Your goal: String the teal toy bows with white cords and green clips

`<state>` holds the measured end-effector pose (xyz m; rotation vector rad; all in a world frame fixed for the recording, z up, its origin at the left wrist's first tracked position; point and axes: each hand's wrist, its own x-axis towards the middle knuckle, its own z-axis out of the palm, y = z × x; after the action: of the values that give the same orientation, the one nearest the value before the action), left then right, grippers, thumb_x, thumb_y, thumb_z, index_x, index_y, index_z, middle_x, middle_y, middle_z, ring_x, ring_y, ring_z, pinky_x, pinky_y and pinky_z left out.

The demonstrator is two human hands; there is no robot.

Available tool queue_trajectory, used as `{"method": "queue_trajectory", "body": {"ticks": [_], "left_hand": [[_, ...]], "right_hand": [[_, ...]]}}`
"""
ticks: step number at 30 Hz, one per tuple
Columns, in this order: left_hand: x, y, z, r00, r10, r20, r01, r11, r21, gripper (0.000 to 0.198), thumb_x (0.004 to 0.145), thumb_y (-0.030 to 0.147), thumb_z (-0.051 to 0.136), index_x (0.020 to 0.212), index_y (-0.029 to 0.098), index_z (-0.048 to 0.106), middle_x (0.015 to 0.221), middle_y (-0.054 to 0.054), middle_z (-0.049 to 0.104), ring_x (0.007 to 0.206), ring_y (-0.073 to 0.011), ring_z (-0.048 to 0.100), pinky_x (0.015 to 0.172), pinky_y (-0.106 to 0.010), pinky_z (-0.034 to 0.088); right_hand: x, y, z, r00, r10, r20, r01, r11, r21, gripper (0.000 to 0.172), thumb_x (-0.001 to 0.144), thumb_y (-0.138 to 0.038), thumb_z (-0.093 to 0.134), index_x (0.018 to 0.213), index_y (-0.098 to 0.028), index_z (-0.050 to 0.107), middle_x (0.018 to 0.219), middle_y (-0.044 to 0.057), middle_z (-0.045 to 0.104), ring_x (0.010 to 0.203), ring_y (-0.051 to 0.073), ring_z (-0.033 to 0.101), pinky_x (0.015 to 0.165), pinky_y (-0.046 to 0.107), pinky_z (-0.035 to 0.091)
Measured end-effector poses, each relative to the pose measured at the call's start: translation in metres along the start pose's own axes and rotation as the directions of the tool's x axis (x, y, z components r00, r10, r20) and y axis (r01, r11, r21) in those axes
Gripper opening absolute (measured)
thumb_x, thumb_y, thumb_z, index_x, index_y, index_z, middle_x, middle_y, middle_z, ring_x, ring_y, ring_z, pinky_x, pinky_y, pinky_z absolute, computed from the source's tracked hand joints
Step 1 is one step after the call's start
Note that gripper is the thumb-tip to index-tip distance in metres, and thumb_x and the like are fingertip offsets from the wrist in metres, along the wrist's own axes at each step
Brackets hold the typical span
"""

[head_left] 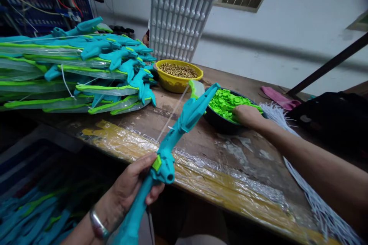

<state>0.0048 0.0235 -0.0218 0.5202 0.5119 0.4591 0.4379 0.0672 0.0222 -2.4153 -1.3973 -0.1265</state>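
Teal plastic piece [172, 138]: it is above the near edge of the table [198, 149], raised and tilted; its long axis goes from near left to far right.
Left hand [123, 189]: it grasps this piece just below the thick hub, thumb beside a small green insert [156, 162]; this hand is the nearer one to the hub.
Heap at near left: more teal parts [37, 218] lie low, below the table level, in shadow.
White string [173, 116]: it stretches along the left side of the held piece, up to a green and clear part [197, 89] near the far tip.
Right hand [247, 115]: it is far and to the right of the hub, well apart from it, fingers down among the green pieces [225, 103]; whether they pinch one, I cannot tell.
Dark bowl [220, 123]: it carries these green pieces; the far tip of the held piece overlaps its left rim in the view, contact not clear.
White strands [310, 195]: a long bundle, right of the bowl.
Yellow bowl [172, 83]: farther, with brass-coloured rings [179, 71], beside the big pile [126, 55] at left.
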Motion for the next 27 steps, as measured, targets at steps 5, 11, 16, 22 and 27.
{"method": "queue_trajectory", "body": {"ticks": [5,11,16,22,27], "left_hand": [[0.006,0.007,-0.003,0.939,-0.161,0.305,0.21,0.969,-0.132,0.032,0.084,0.042,0.065,0.084,0.01,0.069,0.063,-0.003,0.054,0.045,-0.0093,0.049,0.036,-0.016,0.037],[0.002,-0.004,0.007,0.847,-0.148,0.51,0.301,0.925,-0.232,0.035,0.095,0.036,0.049,0.113,0.014,0.07,0.063,0.002,0.046,0.036,-0.0046,0.026,0.028,-0.013,0.027],[-0.002,-0.012,0.011,0.824,-0.189,0.534,0.341,0.918,-0.201,0.037,0.097,0.036,0.048,0.118,0.015,0.07,0.062,0.003,0.048,0.034,-0.0054,0.024,0.026,-0.014,0.026],[0.0,-0.024,0.022,0.686,-0.359,0.633,0.491,0.87,-0.038,0.049,0.095,0.053,0.046,0.074,0.013,0.064,0.046,0.001,0.048,0.029,-0.0089,0.028,0.023,-0.019,0.016],[-0.001,-0.034,0.03,0.625,-0.457,0.633,0.571,0.821,0.029,0.059,0.094,0.061,0.042,0.062,0.014,0.058,0.04,0.0,0.045,0.027,-0.0092,0.029,0.021,-0.02,0.015]], "right_hand": [[-0.012,0.009,-0.022,0.994,0.049,0.094,-0.055,0.997,0.06,0.02,0.104,-0.03,0.056,0.108,-0.014,0.067,0.11,0.008,0.066,0.101,0.019,0.066,0.088,0.036,0.056],[-0.032,0.0,-0.048,0.981,0.165,-0.103,-0.11,0.907,0.406,0.021,0.104,-0.031,0.054,0.107,-0.014,0.066,0.101,0.006,0.066,0.085,0.015,0.065,0.076,0.03,0.057],[-0.108,-0.059,-0.064,0.994,0.031,-0.101,0.054,0.676,0.735,0.031,0.092,-0.042,0.066,0.108,-0.015,0.069,0.086,0.005,0.069,0.065,0.013,0.063,0.064,0.027,0.054],[-0.237,-0.133,-0.065,0.898,-0.413,0.154,0.024,0.395,0.918,0.017,0.083,-0.035,0.078,0.091,-0.021,0.073,0.082,0.0,0.069,0.076,0.016,0.064,0.071,0.029,0.053],[-0.269,-0.143,-0.052,0.92,-0.392,-0.003,0.186,0.428,0.884,0.007,0.09,-0.028,0.072,0.088,-0.023,0.075,0.083,0.001,0.067,0.082,0.018,0.063,0.076,0.03,0.05]]}}
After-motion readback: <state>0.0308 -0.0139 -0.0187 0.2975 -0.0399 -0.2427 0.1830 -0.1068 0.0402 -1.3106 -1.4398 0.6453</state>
